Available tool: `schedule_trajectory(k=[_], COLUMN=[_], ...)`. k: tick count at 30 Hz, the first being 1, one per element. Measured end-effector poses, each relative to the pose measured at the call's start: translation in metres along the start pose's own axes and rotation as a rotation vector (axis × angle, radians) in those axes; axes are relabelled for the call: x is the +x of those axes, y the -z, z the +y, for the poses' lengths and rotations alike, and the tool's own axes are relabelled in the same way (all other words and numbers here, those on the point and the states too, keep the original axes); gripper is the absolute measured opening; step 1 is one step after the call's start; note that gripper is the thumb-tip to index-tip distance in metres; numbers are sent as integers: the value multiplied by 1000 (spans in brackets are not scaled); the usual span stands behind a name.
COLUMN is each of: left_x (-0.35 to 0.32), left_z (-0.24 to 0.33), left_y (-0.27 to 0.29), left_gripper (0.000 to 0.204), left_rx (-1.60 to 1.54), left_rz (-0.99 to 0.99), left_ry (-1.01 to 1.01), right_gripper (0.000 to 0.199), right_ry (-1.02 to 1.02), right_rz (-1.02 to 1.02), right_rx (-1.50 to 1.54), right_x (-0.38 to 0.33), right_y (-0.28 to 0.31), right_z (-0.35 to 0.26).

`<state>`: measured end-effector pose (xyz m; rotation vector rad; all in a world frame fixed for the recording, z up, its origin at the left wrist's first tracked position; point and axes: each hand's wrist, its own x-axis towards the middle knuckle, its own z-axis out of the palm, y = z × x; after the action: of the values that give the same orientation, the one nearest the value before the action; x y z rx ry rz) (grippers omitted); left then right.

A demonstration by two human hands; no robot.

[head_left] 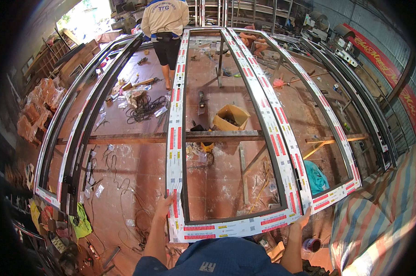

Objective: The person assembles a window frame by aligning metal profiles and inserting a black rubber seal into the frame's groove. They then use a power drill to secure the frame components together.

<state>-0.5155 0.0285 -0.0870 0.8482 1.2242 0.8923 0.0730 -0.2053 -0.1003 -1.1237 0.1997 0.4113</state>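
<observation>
Through the frame (175, 133), 1 cardboard box (222, 122), dark items (237, 120) inside

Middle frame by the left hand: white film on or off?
On: white film with red print covers the face of the middle frame held by the left hand; its dark inner edge shows.

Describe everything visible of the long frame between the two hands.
The long frame looks metal, rectangular, its face covered in white film with red and yellow patches. Dark inner edges border a tall opening showing the reddish floor. It lies roughly flat, running away from the camera, over a crosswise beam; contact is unclear. The left grip holds its left side near the close end, the right grip its near right corner, beside a neighbouring frame.
</observation>
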Motion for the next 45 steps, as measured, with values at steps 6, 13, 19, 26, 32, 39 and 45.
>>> schedule_trajectory(k=[6, 13, 19, 26, 32, 39, 45], left_x=[3, 12, 4, 5, -2, -6, 4], left_z=[-6, -18, -5, -6, 5, 10, -2], left_y=[-2, 6, -1, 1, -7, -5, 1], left_gripper=[50, 50, 48, 42, 47, 42, 42], left_rx=[-74, -141, -103, -32, -63, -78, -133], left_rz=[11, -43, -35, -7, -52, -47, -85], left_ry=[-20, -36, 35, 19, 17, 66, 64], right_gripper=[72, 71, 69, 67, 65, 64, 70], right_ry=[-37, 25, -9, 7, 35, -9, 9], right_rz=[-26, 23, 49, 7, -21, -29, -108], right_rx=[1, -46, -72, -48, -32, -27, -14], right_x=[-13, 1, 5, -4, 18, 16, 17], right_y=[-12, -7, 1, -5, 10, 8, 11], right_z=[-9, -5, -3, -4, 3, 5, 5])
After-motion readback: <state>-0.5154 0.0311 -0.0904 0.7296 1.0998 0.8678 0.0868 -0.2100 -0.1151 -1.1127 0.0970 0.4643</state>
